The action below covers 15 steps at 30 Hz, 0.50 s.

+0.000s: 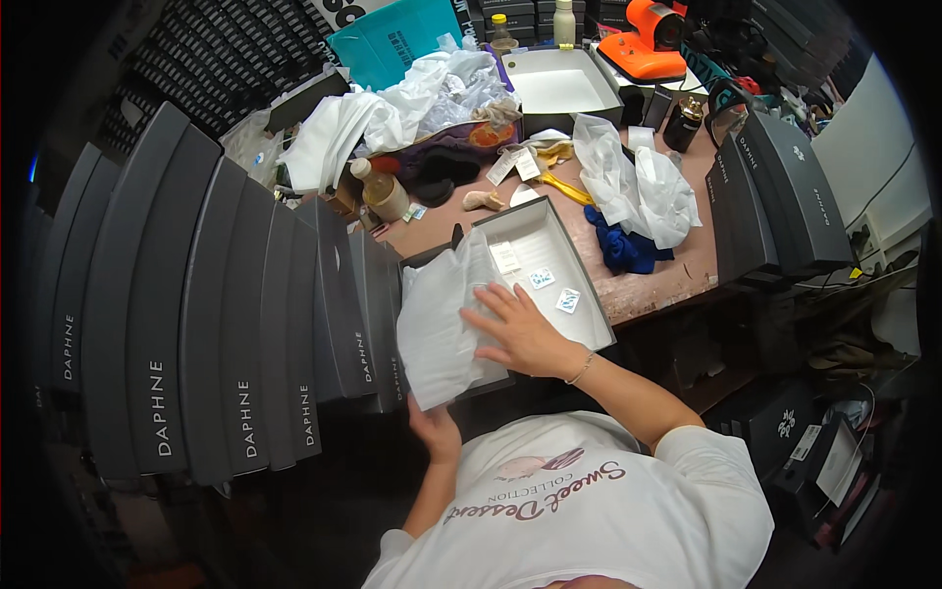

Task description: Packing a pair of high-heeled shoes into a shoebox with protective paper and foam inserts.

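White wrapping paper [442, 324] lies bunched over the left part of an open grey shoebox, covering whatever is beneath it. My right hand [525, 332] rests on the paper's right side with its fingers spread, a thin bracelet at the wrist. Low by the paper's near end is my left hand [437, 432], at the box's near edge; its fingers are mostly hidden, so its grip is unclear. The white-lined tray [579, 265] to the right holds a pale card [503, 257] and two small white-and-blue packets [568, 299].
Stacked dark shoeboxes [206, 324] rise close on my left, and more boxes [775, 196] stand at the right. Behind are crumpled white paper [648, 187], a blue cloth [624, 242], a bottle [381, 192], an empty white-lined box [559, 83] and an orange device [643, 49].
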### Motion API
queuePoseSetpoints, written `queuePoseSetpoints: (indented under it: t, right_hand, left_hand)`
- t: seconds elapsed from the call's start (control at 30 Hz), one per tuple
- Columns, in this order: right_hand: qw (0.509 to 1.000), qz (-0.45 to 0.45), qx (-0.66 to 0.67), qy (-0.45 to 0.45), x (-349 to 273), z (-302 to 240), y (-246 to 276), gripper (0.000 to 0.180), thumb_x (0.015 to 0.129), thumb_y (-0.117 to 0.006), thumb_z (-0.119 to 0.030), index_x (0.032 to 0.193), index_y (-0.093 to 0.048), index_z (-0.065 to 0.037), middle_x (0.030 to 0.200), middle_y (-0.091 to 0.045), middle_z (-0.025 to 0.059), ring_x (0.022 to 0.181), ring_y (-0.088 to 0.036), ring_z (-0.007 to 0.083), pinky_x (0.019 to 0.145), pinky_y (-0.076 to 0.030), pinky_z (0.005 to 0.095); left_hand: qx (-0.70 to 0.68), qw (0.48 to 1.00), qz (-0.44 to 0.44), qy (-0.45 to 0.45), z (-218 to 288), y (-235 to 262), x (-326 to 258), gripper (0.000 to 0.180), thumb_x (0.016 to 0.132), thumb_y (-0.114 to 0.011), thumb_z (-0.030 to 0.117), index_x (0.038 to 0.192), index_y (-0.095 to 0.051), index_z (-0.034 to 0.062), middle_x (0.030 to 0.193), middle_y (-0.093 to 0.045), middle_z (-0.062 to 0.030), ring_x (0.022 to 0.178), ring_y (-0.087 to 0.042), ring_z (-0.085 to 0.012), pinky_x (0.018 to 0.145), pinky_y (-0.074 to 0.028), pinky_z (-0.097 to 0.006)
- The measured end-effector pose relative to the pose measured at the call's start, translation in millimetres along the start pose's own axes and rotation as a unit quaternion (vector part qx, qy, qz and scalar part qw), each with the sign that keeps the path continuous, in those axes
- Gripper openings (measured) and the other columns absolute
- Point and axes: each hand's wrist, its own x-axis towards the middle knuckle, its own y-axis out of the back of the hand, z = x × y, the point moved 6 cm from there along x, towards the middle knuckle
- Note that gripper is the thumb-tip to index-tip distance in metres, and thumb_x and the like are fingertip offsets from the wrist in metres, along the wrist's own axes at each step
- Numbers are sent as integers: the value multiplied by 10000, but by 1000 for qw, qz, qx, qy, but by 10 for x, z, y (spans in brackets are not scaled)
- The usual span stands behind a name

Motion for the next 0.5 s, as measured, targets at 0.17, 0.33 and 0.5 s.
queuePoseSetpoints:
  t: [0.17,0.33,0.5]
  right_hand:
    - [961,-220,-167,11,-11,188,-568,260,773,-675,-326,874,-686,-86,1081,-599,114,1252,-415,335,1060,-200,633]
    - [995,54,-28,-79,-228,368,403,687,680,-780,-348,1221,-529,-8,1234,-498,205,1195,-450,373,1026,-312,556]
    - [947,62,32,-314,-952,1466,219,608,762,-700,-179,1267,-451,50,1142,-545,306,1082,-520,448,912,-430,448]
  left_hand:
    - [238,953,-78,-169,873,-245,136,158,900,-570,52,1019,-624,-37,994,-563,-107,872,-553,-217,754,-473,-300]
    - [306,910,-184,-211,1060,-509,220,211,788,-664,82,985,-656,5,1082,-545,-175,1131,-478,-342,997,-357,-470]
    - [219,914,-175,-293,1469,-670,293,212,835,-655,207,977,-657,50,1182,-544,-161,1120,-507,-356,1021,-333,-512]
